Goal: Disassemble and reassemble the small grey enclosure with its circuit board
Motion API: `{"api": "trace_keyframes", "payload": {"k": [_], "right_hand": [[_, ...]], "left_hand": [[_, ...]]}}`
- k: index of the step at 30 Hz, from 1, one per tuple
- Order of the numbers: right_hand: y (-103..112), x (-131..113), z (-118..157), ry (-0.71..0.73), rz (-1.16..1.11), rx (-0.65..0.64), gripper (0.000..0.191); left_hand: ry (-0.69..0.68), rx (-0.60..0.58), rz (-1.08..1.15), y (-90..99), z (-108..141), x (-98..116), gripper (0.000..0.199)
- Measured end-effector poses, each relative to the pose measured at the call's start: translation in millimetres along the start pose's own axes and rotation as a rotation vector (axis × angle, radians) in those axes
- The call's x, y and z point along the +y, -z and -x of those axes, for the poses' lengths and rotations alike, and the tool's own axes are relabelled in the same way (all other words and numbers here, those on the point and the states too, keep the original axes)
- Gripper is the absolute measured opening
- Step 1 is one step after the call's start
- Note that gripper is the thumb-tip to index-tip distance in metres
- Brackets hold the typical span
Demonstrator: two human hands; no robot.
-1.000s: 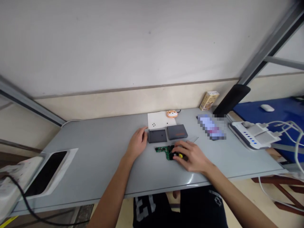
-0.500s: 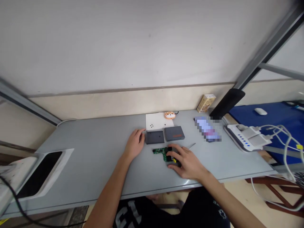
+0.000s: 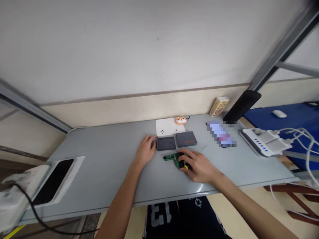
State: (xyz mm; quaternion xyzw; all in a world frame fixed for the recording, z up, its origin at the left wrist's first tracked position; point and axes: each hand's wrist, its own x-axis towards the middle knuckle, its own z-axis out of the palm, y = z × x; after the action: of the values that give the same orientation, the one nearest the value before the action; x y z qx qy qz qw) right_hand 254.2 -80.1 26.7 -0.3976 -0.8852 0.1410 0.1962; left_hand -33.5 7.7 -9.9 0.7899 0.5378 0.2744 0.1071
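My left hand (image 3: pixel 145 151) rests on the desk with fingers curved and apart, touching the left edge of a shallow dark grey case half (image 3: pixel 166 143). My right hand (image 3: pixel 199 166) is closed over the right part of a green circuit board (image 3: pixel 171 157) with black connectors. A screwdriver (image 3: pixel 186 167) with a yellow and black handle lies in the same hand, its thin shaft pointing up and right. Right of the case half sits the other dark grey case piece (image 3: pixel 186 139), with red marking. Fingers hide part of the board and most of the handle.
Behind the case lies a white sheet (image 3: pixel 164 125) with several small dark screws and an orange animal-faced item (image 3: pixel 181 120). To the right are a blurred phone (image 3: pixel 220 133), a carton (image 3: pixel 219 106) and a power strip (image 3: pixel 259 142) with cables. A tablet-like device (image 3: pixel 54 181) lies left.
My right fingers have closed in around the circuit board and screwdriver. The left hand stays by the case half. The whole scene has shifted slightly right as the camera moved.
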Motion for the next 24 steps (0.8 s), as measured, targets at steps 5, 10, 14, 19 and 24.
{"api": "trace_keyframes", "payload": {"k": [5, 10, 14, 19, 24], "right_hand": [[29, 9, -49, -0.031, 0.072, 0.122, 0.028], [27, 28, -89, -0.061, 0.15, -0.015, 0.022], [8, 33, -89, -0.017, 0.113, -0.005, 0.024], [-2, 33, -85, -0.016, 0.06, 0.07, 0.026], [-1, 35, -85, -0.016, 0.044, 0.075, 0.026]], "left_hand": [[0.006, 0.003, 0.0, 1.4, 0, 4, 0.029], [0.018, -0.01, 0.018, 4.1, 1, 7, 0.025], [0.017, -0.024, 0.007, 2.7, -1, 5, 0.024], [0.0, -0.043, 0.0, 2.1, -5, 6, 0.023], [-0.03, -0.053, -0.003, 4.7, -6, 9, 0.024]]}}
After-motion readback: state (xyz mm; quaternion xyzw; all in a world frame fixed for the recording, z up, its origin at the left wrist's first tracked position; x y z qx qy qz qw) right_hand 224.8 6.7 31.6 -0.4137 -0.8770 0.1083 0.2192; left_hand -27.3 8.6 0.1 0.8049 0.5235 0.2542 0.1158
